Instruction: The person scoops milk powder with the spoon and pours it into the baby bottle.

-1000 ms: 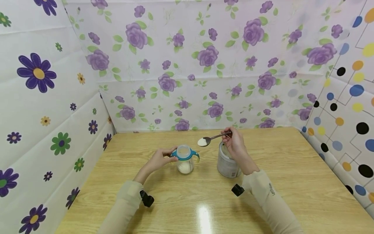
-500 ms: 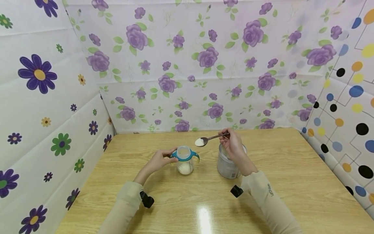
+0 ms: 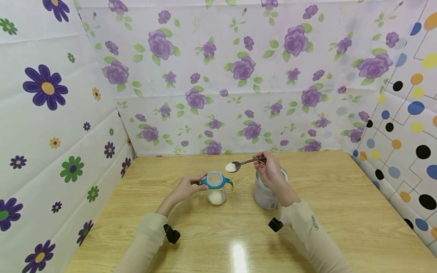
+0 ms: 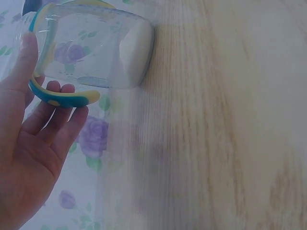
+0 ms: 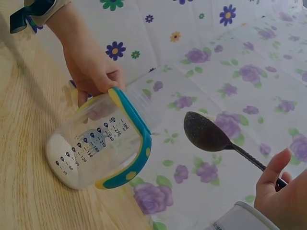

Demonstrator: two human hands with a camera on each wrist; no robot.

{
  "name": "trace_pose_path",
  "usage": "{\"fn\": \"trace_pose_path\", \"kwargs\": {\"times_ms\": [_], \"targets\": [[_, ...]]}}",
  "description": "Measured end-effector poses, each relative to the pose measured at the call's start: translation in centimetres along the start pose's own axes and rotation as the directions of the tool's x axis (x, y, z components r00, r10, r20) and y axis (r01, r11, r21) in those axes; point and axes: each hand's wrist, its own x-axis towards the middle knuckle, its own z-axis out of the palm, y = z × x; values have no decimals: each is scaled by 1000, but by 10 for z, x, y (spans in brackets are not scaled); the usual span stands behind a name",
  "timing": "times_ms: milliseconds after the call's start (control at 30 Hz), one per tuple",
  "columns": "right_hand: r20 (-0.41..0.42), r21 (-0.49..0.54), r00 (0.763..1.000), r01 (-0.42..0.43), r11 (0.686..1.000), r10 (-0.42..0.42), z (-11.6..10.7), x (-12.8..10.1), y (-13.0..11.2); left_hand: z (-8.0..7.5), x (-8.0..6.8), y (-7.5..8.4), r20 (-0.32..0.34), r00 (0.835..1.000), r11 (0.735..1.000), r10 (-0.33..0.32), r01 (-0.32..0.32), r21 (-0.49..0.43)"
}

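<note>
A clear baby bottle (image 3: 216, 188) with printed measuring marks and teal-and-yellow handles stands upright on the wooden table (image 3: 341, 212), open at the top, a layer of white powder (image 3: 216, 196) at its bottom. The left hand (image 3: 184, 188) grips its left handle. Just above and right of the bottle's mouth, the right hand (image 3: 271, 171) pinches the handle of a metal spoon (image 3: 240, 164) heaped with white powder. Under that hand stands an open silver tin (image 3: 268, 191), its contents hidden
</note>
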Motion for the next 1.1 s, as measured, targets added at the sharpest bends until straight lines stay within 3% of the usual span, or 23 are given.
{"fn": "trace_pose_path", "kwargs": {"times_ms": [833,1100], "targets": [[93,-23,996,-12,1000,14,3,2,8,-1,1,0,7,1000,1000,-7,7,7],[88,-54,996,-23,998,27,5,1,9,0,1,-1,9,1000,1000,-17,17,-4]]}}
